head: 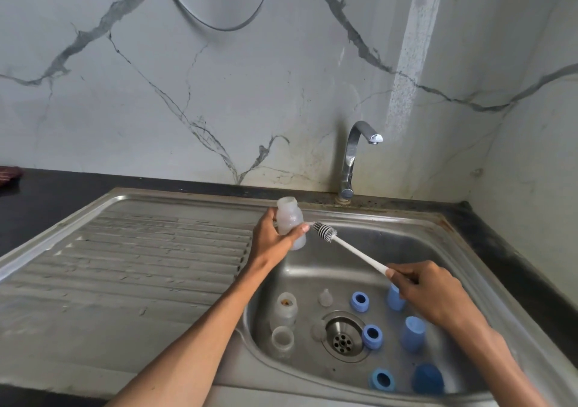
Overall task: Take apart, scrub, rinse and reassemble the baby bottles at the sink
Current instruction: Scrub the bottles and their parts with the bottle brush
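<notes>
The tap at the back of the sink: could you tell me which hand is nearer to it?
Left. The left hand, gripping a bottle, is just below-left of the tap; the right hand, gripping the brush, sits lower.

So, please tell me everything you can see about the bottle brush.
The bottle brush has a long, thin white handle and a short cylindrical head of white and dark bristles. It looks like plastic. The right hand grips the lower end of the handle, and the brush slants up and leftward above the sink basin. Its bristle head is beside the clear bottle held by the left hand, outside it, near the thumb.
</notes>
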Demonstrator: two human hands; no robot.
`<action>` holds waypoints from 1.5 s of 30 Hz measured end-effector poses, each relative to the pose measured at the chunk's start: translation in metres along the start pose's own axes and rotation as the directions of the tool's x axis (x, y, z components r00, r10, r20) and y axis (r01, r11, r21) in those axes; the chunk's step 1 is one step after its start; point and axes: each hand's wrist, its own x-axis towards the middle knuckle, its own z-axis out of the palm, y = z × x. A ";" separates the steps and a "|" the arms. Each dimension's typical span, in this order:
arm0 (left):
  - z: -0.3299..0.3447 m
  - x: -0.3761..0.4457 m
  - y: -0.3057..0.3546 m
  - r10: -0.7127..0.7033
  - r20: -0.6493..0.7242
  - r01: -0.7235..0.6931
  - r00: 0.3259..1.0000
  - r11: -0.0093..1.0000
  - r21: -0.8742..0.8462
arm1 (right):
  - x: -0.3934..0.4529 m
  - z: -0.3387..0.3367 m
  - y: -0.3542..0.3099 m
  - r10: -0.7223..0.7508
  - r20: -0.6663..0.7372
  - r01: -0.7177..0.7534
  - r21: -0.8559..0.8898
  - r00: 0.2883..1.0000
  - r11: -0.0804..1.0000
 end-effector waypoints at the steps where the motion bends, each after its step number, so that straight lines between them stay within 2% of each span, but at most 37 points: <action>1: 0.001 -0.001 -0.001 0.007 0.013 -0.008 1.000 0.998 0.060 | 0.001 -0.001 0.001 0.006 0.002 -0.006 -0.007 1.000 1.000; 4: 0.006 -0.003 -0.002 0.054 0.053 -0.063 0.997 0.977 0.204 | 0.005 -0.003 0.004 0.023 0.009 -0.023 -0.028 1.000 0.999; 10: 0.014 -0.007 -0.005 0.044 0.145 -0.100 0.989 0.907 0.410 | 0.010 -0.005 0.010 0.053 0.028 -0.051 -0.091 0.998 0.995; 14: 0.030 -0.003 -0.011 -0.065 0.242 -0.093 0.968 0.803 0.588 | 0.013 -0.005 0.010 0.064 0.050 -0.059 -0.109 0.997 0.992; 20: 0.041 0.008 -0.028 -0.287 0.341 -0.083 0.895 0.645 0.760 | 0.018 -0.004 0.016 0.070 0.043 -0.064 -0.140 0.997 0.988; 23: 0.044 0.007 -0.032 -0.351 0.362 -0.090 0.863 0.599 0.796 | 0.019 -0.003 0.018 0.065 0.043 -0.058 -0.138 0.997 0.989; 28: 0.045 0.003 -0.032 -0.381 0.374 -0.111 0.845 0.559 0.822 | 0.017 -0.004 0.018 0.067 0.057 -0.059 -0.133 0.996 0.989; 38: 0.049 0.002 -0.037 -0.399 0.422 -0.177 0.814 0.522 0.834 | 0.015 -0.003 0.017 0.073 0.048 -0.066 -0.137 0.996 0.988; 45: 0.053 0.003 -0.038 -0.367 0.443 -0.267 0.818 0.440 0.857 | 0.018 -0.003 0.020 0.084 0.052 -0.077 -0.126 0.995 0.989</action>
